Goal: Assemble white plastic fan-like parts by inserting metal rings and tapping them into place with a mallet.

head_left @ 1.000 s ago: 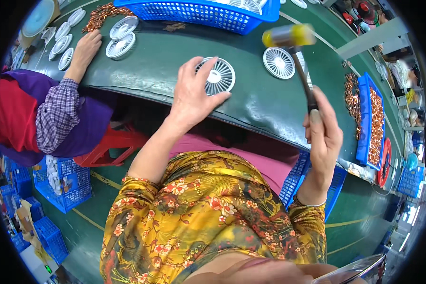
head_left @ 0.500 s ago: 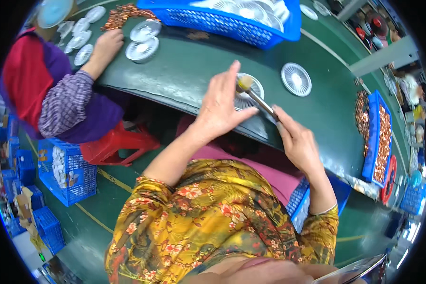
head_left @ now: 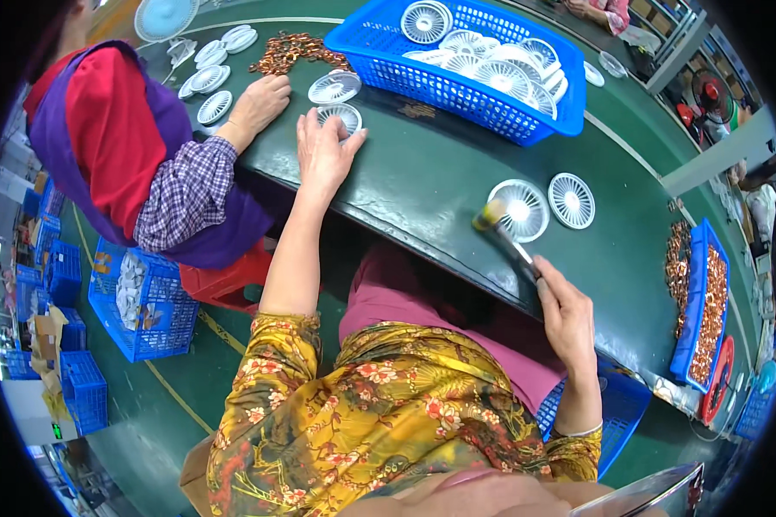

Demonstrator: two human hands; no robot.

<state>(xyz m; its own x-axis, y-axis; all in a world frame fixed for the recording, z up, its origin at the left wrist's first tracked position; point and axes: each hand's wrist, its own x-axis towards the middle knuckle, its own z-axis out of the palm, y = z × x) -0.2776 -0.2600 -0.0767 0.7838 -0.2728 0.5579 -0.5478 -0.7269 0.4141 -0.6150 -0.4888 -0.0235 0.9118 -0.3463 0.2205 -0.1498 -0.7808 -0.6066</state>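
Observation:
My left hand reaches across to the left, its fingers spread over a white round slotted disc on the green table; the fingertips partly cover it. A similar disc lies just behind. My right hand is closed round the handle of a small hammer with a yellowish head, blurred a little. The hammer head is over the left edge of another white slotted disc. Close beside that disc, to its right, lies one more disc.
A blue basket heaped with white discs stands at the back. At left, a co-worker's hand is by a pile of copper-coloured pieces and several discs. A blue tray of copper-coloured pieces sits at the right edge.
My left hand has moved left from beside the hammer to the disc near the co-worker. The disc under the hammer now lies farther right, close to the other one.

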